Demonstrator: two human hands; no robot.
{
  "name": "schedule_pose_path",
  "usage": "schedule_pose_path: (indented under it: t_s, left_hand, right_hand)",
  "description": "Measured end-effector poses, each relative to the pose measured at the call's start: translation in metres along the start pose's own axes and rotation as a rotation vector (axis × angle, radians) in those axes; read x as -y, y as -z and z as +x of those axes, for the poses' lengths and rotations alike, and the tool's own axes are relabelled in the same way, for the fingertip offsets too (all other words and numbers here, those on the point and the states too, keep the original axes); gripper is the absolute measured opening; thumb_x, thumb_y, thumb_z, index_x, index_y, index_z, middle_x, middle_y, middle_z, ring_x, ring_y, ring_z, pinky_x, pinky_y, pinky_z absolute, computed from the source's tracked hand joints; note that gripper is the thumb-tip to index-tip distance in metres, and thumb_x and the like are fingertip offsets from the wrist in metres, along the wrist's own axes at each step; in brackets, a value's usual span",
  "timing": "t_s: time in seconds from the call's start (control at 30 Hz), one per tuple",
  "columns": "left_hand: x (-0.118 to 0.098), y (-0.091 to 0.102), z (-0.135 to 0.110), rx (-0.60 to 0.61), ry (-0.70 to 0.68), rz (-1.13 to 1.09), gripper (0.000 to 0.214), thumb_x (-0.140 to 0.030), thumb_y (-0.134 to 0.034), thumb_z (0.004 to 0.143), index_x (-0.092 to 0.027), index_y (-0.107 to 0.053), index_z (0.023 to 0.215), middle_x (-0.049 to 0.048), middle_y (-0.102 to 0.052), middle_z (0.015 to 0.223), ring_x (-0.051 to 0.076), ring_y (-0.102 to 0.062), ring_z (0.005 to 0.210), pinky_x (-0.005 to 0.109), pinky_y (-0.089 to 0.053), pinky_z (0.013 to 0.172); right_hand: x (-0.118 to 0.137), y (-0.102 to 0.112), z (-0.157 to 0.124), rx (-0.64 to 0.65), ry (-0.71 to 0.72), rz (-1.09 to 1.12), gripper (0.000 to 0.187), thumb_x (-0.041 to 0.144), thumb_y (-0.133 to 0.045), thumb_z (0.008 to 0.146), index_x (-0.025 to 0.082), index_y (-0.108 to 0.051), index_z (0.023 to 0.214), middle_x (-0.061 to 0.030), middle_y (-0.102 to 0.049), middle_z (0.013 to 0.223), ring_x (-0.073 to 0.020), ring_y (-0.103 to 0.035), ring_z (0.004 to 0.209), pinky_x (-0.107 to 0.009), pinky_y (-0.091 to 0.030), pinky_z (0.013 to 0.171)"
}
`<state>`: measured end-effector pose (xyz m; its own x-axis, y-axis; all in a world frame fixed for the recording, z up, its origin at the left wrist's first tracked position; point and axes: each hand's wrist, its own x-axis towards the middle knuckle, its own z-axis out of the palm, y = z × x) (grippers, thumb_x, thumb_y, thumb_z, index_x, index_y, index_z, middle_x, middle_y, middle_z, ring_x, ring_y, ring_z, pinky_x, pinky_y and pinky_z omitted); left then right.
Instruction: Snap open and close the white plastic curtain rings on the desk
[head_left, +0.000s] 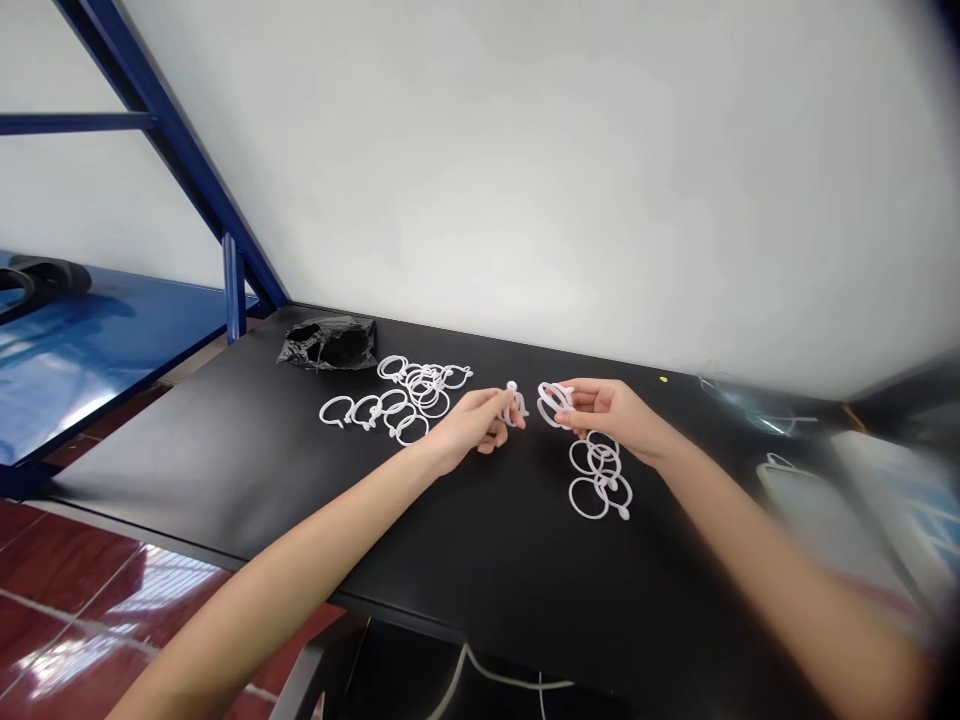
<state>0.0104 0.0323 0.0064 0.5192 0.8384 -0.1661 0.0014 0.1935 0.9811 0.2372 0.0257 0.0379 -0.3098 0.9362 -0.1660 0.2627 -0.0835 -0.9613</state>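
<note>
My left hand (480,425) is closed on a white plastic ring (513,390), held just above the black table (420,535). Close by on the right, my right hand (600,408) pinches white plastic rings (551,402) whose number I cannot make out. Left of my left hand lies a loose pile of several similar rings (426,385), each with a small tab or knob. Under my right hand a smaller group of rings (601,480) overlaps on the table top.
A crumpled black plastic bag (330,343) lies at the back left. A blue metal frame (172,140) rises at the left, beside a blue surface (112,340). At the right are blurred white objects (892,490). A pale wall (525,180) stands behind the table.
</note>
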Motion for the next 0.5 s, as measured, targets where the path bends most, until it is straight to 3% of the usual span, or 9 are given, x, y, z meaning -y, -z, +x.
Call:
schedule_pose_path:
  t_s: [0.1,0.27,0.5]
  left_hand:
    - [-0.003,0.003,-0.003,-0.027,0.088,-0.324,0.04,-0.056,-0.057,0.087,-0.017,-0.059,0.093,0.0073,-0.066,0.101,0.005,-0.051,0.052,0.016,-0.028,0.04]
    - [-0.004,-0.007,-0.014,0.039,0.106,-0.366,0.042,-0.053,-0.062,0.086,-0.016,-0.067,0.105,0.0114,-0.062,0.12,0.01,-0.062,0.065,0.016,-0.038,0.041]
    - [0.001,-0.01,-0.014,0.01,0.151,-0.458,0.029,-0.038,-0.068,0.085,-0.017,-0.07,0.105,0.0078,-0.062,0.109,0.006,-0.061,0.065,0.013,-0.039,0.043]
  right_hand:
    - [-0.001,-0.013,-0.001,0.006,-0.009,0.05,0.051,0.037,-0.082,0.068,0.017,-0.07,0.113,-0.0053,-0.07,0.085,-0.0136,-0.059,0.069,-0.026,-0.048,0.055]
    - [-0.007,-0.031,-0.006,-0.087,0.03,0.078,0.051,0.038,-0.081,0.07,0.019,-0.068,0.115,-0.0086,-0.074,0.095,-0.0199,-0.067,0.082,-0.03,-0.054,0.061]
    - [-0.002,-0.038,-0.015,-0.126,0.108,-0.007,0.051,0.035,-0.081,0.069,0.019,-0.068,0.115,-0.0093,-0.075,0.1,-0.0256,-0.072,0.089,-0.041,-0.061,0.079]
